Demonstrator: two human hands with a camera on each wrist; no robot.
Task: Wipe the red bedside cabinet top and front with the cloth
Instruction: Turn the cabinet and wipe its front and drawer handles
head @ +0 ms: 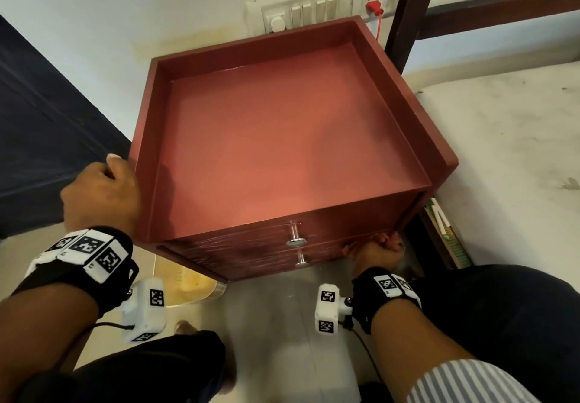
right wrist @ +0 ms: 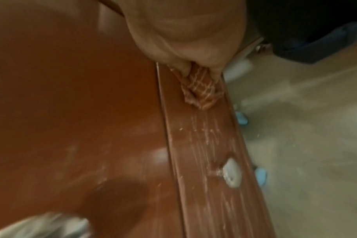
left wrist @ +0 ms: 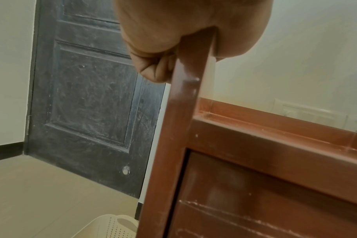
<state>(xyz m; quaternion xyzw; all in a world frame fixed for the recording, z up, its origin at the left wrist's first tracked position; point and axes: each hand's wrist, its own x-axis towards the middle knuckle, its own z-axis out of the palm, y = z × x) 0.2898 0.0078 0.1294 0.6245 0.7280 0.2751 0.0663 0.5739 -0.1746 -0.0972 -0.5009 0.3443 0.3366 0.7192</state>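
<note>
While both hands work: cabinet (head: 282, 139) between them.
Left hand (head: 100, 195): clasps its side rim.
Right hand (head: 376, 250): presses bunched cloth (right wrist: 198, 90) on lower drawer front, right of knobs (head: 295, 241).

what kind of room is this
Most likely a bedroom: a red bedside cabinet stands against the wall, a mattress lies right beside it, and a wall switch panel sits just above.
</note>
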